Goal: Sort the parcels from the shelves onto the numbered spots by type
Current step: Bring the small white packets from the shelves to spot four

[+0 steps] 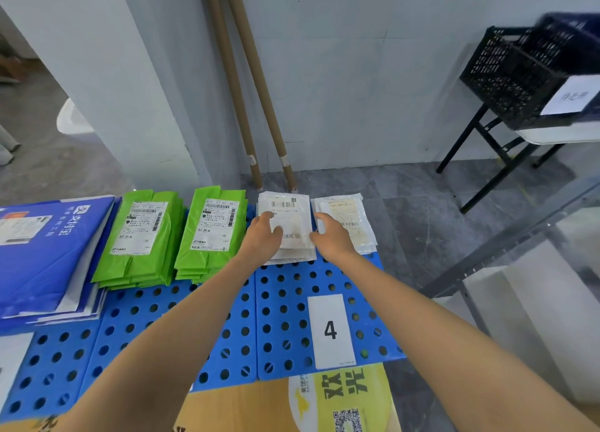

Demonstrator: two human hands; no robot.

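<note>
Blue mailers (48, 253) far L, then 2 green parcel stacks (143, 236). L hand (263, 236) lies flat, fingers straight, on white parcel stack (289, 227). R hand (331, 236), fingers straight, touches its R edge. 2nd white stack (349, 223) just beside.

I log a row along the board's (285, 305) far edge: envelope pile (48, 256) leftmost, bag stacks (143, 236) next, pouch stacks (350, 223) rightmost, number card (330, 331) nearer me.

Place: parcel-sorting room | signs: labelled parcel stacks (143, 236) — numbered card (331, 331), black crate (513, 74)
</note>
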